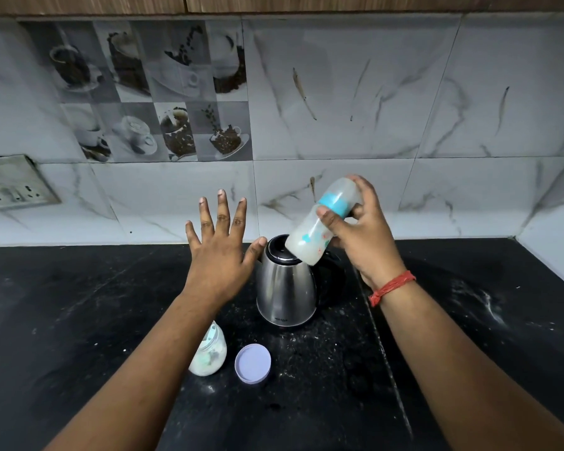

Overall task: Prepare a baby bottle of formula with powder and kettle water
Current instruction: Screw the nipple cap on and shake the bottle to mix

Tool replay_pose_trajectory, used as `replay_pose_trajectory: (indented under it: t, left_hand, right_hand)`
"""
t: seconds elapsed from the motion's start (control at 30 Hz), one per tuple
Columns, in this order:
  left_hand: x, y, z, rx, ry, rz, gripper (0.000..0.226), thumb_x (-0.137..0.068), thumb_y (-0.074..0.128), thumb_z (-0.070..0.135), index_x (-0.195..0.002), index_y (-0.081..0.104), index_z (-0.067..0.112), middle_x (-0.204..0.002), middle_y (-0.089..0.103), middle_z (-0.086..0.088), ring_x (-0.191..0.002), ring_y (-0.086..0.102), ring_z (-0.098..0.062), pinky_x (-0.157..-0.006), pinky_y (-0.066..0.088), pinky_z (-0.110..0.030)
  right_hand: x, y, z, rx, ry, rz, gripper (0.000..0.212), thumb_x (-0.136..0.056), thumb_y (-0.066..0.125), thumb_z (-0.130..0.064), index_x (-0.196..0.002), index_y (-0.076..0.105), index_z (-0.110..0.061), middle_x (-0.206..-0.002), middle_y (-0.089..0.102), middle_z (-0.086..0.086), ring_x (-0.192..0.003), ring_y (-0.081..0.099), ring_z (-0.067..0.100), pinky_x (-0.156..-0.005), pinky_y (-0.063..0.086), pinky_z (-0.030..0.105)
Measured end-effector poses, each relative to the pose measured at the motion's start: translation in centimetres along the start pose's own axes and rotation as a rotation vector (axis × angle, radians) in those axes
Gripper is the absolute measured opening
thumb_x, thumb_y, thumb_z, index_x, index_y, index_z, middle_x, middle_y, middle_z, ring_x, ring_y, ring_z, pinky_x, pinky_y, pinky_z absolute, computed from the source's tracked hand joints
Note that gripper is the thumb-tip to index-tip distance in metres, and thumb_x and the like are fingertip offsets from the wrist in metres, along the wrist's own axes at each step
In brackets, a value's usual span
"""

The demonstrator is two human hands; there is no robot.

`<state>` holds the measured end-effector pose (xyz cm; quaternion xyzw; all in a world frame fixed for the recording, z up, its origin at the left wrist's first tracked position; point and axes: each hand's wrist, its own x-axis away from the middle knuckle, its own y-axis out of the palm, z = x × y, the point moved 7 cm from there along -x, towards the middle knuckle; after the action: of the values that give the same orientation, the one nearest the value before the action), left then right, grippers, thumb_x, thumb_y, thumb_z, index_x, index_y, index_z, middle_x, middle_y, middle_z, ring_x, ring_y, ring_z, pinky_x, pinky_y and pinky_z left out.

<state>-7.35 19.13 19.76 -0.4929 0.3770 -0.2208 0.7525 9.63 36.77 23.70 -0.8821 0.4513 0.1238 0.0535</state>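
Observation:
My right hand [365, 236] grips a baby bottle [319, 229] around its blue collar, tilted with the capped top up to the right and the base down to the left. White milky liquid fills its lower part. The bottle hangs just above the black lid of a steel kettle [285, 288] standing on the black counter. My left hand [220, 249] hovers flat with fingers spread, left of the kettle, its thumb near the kettle's rim and holding nothing. A powder jar [214, 353] stands open near the front, partly hidden by my left forearm, with its lilac lid [253, 362] lying beside it.
The black counter [79, 304] is dusted with spilled white powder around the kettle and at the right. A marble-tiled wall rises behind, with a socket panel [10, 187] at the left. A side wall closes off the far right corner.

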Motion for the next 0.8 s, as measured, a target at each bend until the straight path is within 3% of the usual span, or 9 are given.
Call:
replay_pose_trajectory:
  t: [0.1, 0.23, 0.33, 0.37, 0.47, 0.57, 0.6, 0.7, 0.8]
  left_hand:
    - [0.0, -0.1, -0.1, 0.015, -0.006, 0.008, 0.083, -0.092, 0.003, 0.075, -0.162, -0.011, 0.033, -0.167, -0.031, -0.002, -0.153, -0.031, -0.031, -0.123, -0.005, -0.065]
    - [0.0, -0.2, -0.1, 0.007, 0.0, 0.011, 0.083, -0.092, 0.003, 0.075, -0.163, -0.011, 0.034, -0.167, -0.031, -0.001, -0.153, -0.031, -0.031, -0.123, -0.005, -0.065]
    - [-0.1, -0.3, 0.0, 0.022, -0.008, 0.016, 0.083, -0.092, 0.004, 0.075, -0.163, -0.011, 0.033, -0.167, -0.031, -0.002, -0.153, -0.03, -0.031, -0.123, -0.006, -0.065]
    - [0.0, -0.2, 0.1, 0.011, -0.003, 0.016, 0.082, -0.093, 0.004, 0.075, -0.162, -0.011, 0.033, -0.167, -0.031, -0.002, -0.153, -0.031, -0.031, -0.123, -0.006, -0.065]
    - [0.0, -0.1, 0.1, -0.016, 0.005, 0.009, 0.082, -0.092, 0.002, 0.075, -0.162, -0.013, 0.034, -0.167, -0.032, -0.001, -0.153, -0.031, -0.031, -0.123, -0.005, -0.065]
    - [0.0, 0.0, 0.2, -0.008, -0.007, 0.007, 0.082, -0.092, 0.002, 0.074, -0.162, -0.013, 0.034, -0.167, -0.032, -0.002, -0.153, -0.031, -0.032, -0.123, -0.006, -0.065]
    - [0.0, 0.0, 0.3, -0.016, -0.002, 0.007, 0.082, -0.092, 0.002, 0.074, -0.162, -0.013, 0.034, -0.167, -0.032, -0.002, -0.154, -0.031, -0.032, -0.123, -0.006, -0.065]
    - [0.2, 0.0, 0.4, -0.029, 0.013, 0.01, 0.082, -0.093, 0.002, 0.074, -0.162, -0.012, 0.034, -0.168, -0.03, -0.003, -0.154, -0.03, -0.032, -0.123, -0.005, -0.066]
    - [0.2, 0.1, 0.2, 0.001, -0.007, 0.008, 0.081, -0.093, 0.002, 0.074, -0.163, -0.01, 0.033, -0.168, -0.029, -0.003, -0.154, -0.03, -0.032, -0.123, -0.005, -0.066]
  right_hand:
    - [-0.1, -2.0, -0.6, -0.148, -0.048, 0.222, 0.064, -0.094, 0.072, -0.023, -0.143, 0.032, -0.034, -0.119, 0.06, 0.001, -0.094, 0.073, 0.01, -0.075, 0.064, 0.041]
    - [-0.4, -0.6, -0.5, -0.028, 0.009, 0.022, 0.067, -0.091, 0.075, -0.023, -0.142, 0.036, -0.038, -0.12, 0.063, 0.007, -0.101, 0.072, 0.022, -0.076, 0.064, 0.048]
    - [-0.4, -2.7, -1.2, -0.179, -0.064, 0.244, 0.066, -0.094, 0.071, -0.022, -0.145, 0.029, -0.032, -0.127, 0.06, 0.007, -0.101, 0.071, 0.014, -0.078, 0.063, 0.043]
    - [-0.5, -2.6, -1.4, -0.165, -0.065, 0.224, 0.064, -0.095, 0.07, -0.021, -0.143, 0.029, -0.032, -0.125, 0.059, 0.006, -0.101, 0.071, 0.014, -0.076, 0.063, 0.042]
    - [-0.5, -0.5, -0.4, 0.024, 0.007, -0.037, 0.065, -0.089, 0.077, -0.025, -0.138, 0.038, -0.042, -0.122, 0.061, 0.009, -0.104, 0.071, 0.026, -0.077, 0.064, 0.048]
    - [-0.1, -2.3, -0.5, -0.121, -0.04, 0.207, 0.065, -0.092, 0.073, -0.026, -0.142, 0.033, -0.036, -0.125, 0.059, 0.005, -0.101, 0.071, 0.014, -0.077, 0.063, 0.043]
    - [0.0, -2.4, -0.5, -0.131, -0.05, 0.225, 0.064, -0.094, 0.071, -0.024, -0.143, 0.031, -0.033, -0.122, 0.059, 0.001, -0.099, 0.071, 0.012, -0.076, 0.063, 0.042]
    - [0.2, -0.7, -0.2, 0.072, -0.034, 0.058, 0.066, -0.09, 0.076, -0.027, -0.14, 0.035, -0.041, -0.116, 0.062, 0.003, -0.098, 0.071, 0.021, -0.076, 0.064, 0.046]
    - [0.5, -2.5, -0.6, -0.066, -0.092, 0.295, 0.062, -0.091, 0.075, -0.029, -0.137, 0.035, -0.039, -0.116, 0.063, -0.002, -0.091, 0.072, 0.009, -0.077, 0.064, 0.046]
